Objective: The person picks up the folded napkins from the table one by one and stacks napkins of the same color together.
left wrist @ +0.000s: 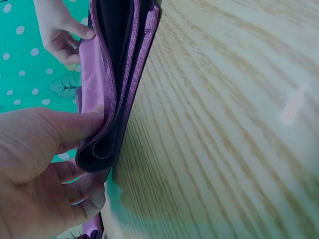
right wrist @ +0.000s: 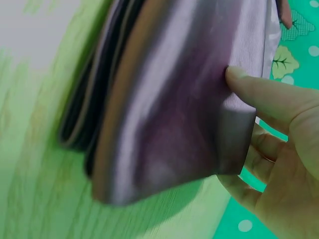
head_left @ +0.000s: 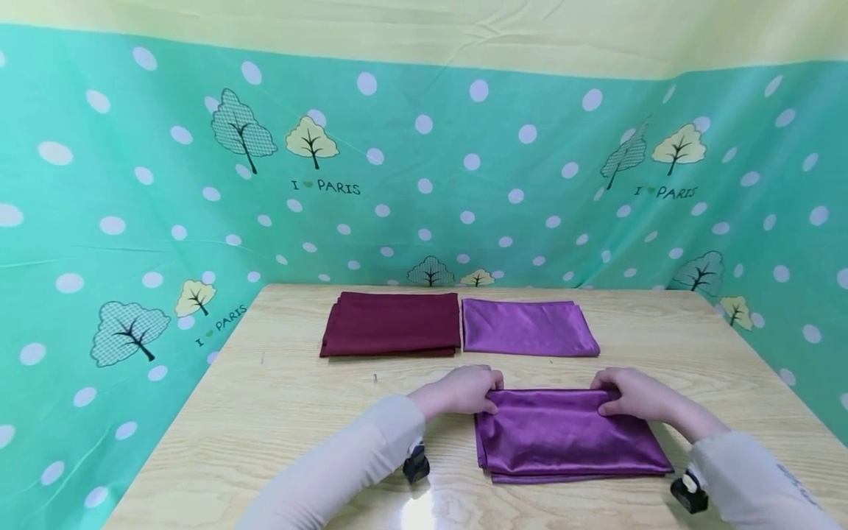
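A shiny purple cloth [head_left: 563,438], folded into a rectangle, lies at the front right of the table in the head view. My left hand [head_left: 467,389] pinches its far left corner, thumb on top and fingers round the far edge. On the far right part of the same edge, my right hand [head_left: 639,397] grips the cloth between thumb and fingers. The left wrist view shows the folded layers [left wrist: 124,74] end-on beside the thumb. In the right wrist view, the thumb presses the satiny face [right wrist: 189,99] while the fingers sit behind it.
Behind the hands, a folded dark red cloth [head_left: 394,324] and a lighter purple folded cloth [head_left: 528,327] lie side by side on the wooden table [head_left: 265,412]. A green dotted curtain [head_left: 424,162] hangs along the table's back and sides.
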Tool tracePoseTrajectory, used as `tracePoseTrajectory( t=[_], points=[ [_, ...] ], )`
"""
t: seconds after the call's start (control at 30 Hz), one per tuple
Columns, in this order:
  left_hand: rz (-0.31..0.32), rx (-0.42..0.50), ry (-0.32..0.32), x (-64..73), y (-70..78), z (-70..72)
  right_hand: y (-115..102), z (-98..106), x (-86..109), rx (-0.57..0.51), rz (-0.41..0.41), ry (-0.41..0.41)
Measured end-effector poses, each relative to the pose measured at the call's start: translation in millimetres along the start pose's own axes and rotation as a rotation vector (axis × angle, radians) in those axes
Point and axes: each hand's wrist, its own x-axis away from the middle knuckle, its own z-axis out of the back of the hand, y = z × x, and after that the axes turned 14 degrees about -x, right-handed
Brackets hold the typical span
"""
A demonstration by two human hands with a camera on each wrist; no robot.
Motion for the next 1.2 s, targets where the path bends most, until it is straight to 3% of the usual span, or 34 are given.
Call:
tracePoseTrajectory(
  t=[0.43, 0.7, 1.2],
  points=[
    [0.011, 0.051, -0.006, 1.0, 3.7, -2.5, 13, 8, 16.5, -0.017, -0.089, 0.023],
    [-0.005, 0.026, -0.015, -0.8, 2.7, -2.9, 11, 4, 15.5, -0.039, -0.123, 0.046],
    [0.005, 0.077, -0.001, -1.7, -1.2, -6.2, 17, 1, 17.7, -0.07, -0.165, 0.076]
  ],
)
